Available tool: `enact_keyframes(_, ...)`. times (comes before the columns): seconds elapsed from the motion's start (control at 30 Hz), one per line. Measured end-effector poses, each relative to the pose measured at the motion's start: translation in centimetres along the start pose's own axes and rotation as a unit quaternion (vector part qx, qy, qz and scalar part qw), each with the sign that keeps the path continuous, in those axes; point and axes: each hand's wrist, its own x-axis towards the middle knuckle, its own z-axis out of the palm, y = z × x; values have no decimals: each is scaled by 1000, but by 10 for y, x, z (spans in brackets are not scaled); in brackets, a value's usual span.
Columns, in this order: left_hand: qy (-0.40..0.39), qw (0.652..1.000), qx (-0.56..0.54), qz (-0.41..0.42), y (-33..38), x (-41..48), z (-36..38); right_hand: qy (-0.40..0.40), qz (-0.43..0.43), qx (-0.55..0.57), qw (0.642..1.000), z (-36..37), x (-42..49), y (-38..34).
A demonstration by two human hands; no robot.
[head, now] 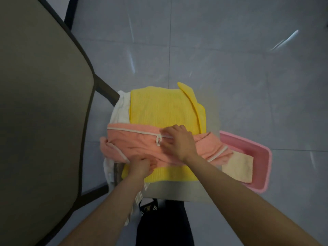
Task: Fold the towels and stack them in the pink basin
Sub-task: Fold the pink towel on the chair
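Note:
A salmon-pink towel (136, 144) with white piping lies crumpled across a yellow towel (156, 109) spread on a low grey surface (177, 190). My left hand (142, 166) pinches the pink towel's near edge. My right hand (179, 141) grips the same towel at its white hanging loop. A white towel (119, 110) sticks out from under the yellow one on the left. The pink basin (262, 157) stands to the right on the floor, with a pale cream towel (237, 167) lying in it and the pink towel's right end draped over its rim.
A large grey-green table (39, 112) with a dark frame fills the left side. Grey tiled floor (230, 68) stretches beyond and to the right. Dark clothing with a strap (159, 219) shows at the bottom between my forearms.

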Motion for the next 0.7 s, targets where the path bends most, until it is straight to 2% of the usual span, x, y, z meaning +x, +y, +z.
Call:
enact_keyframes(0.07,2,997,-14,-77,-3,2,-1,-19,5,-54,998,7,8,-7)
enact_keyframes(0.13,-3,994,-18,-111,-6,4,0,-18,15,-82,996,9,15,-9)
enact_keyframes(0.2,5,993,-39,-107,-2,6,7,-12,35,-85,996,7,21,-7)
enact_keyframes(0.27,44,994,-68,-68,3,7,18,-12,63,-71,995,3,24,-4)
enact_keyframes(0.33,86,994,-57,22,8,11,31,-5,86,-7,996,-6,26,-1)
enact_keyframes(0.4,82,992,-61,77,19,19,39,11,102,78,992,-17,31,1)
enact_keyframes(0.57,79,980,-154,95,54,38,39,26,133,210,968,-34,55,2)
enact_keyframes(0.7,60,967,-244,46,72,33,33,27,150,331,931,-46,64,-8)
